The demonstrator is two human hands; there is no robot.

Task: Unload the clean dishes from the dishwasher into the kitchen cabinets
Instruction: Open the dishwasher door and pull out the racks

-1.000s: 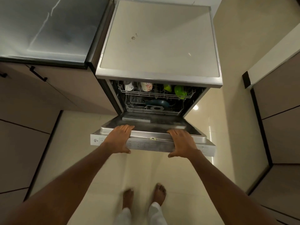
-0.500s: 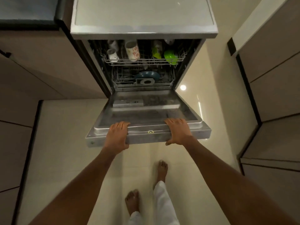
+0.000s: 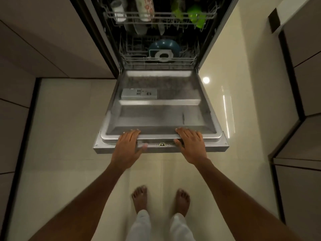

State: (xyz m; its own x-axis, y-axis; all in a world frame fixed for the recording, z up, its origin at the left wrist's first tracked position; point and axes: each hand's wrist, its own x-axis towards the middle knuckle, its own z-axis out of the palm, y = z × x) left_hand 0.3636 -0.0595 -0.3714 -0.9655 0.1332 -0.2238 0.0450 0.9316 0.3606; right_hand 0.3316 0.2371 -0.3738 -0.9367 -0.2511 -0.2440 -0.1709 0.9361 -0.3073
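Gripping the free edge of the dishwasher door (image 3: 161, 108), both hands sit on its top lip: the left hand (image 3: 127, 146) has its fingers laid over the rim onto the inner panel and its thumb hooked under the front face, and the right hand (image 3: 192, 145) mirrors it on the other side of the latch (image 3: 162, 144). So each hand grasps the door, neither is released. The door lies roughly level, hinged down over the pale floor tiles (image 3: 69, 136), with the detergent dispenser (image 3: 139, 93) facing up. As for the unloading itself, I judge that it has not started. Every dish in view is inside the machine, and both racks are pushed in. The upper rack (image 3: 156, 16) holds a white cup (image 3: 119, 13), a patterned mug (image 3: 145, 7) and green plastic ware (image 3: 195, 15), with pale pieces hanging just below. The lower rack (image 3: 158, 58) carries a dark blue bowl (image 3: 164, 47) behind a white ring-shaped part, too blurred to name. What remains looks like nearly everything: letting go of the door, drawing out a rack, lifting pieces and carrying them to the cabinets (image 3: 305, 84) on either side. Bare feet (image 3: 139, 200) stand just short of the door's edge.
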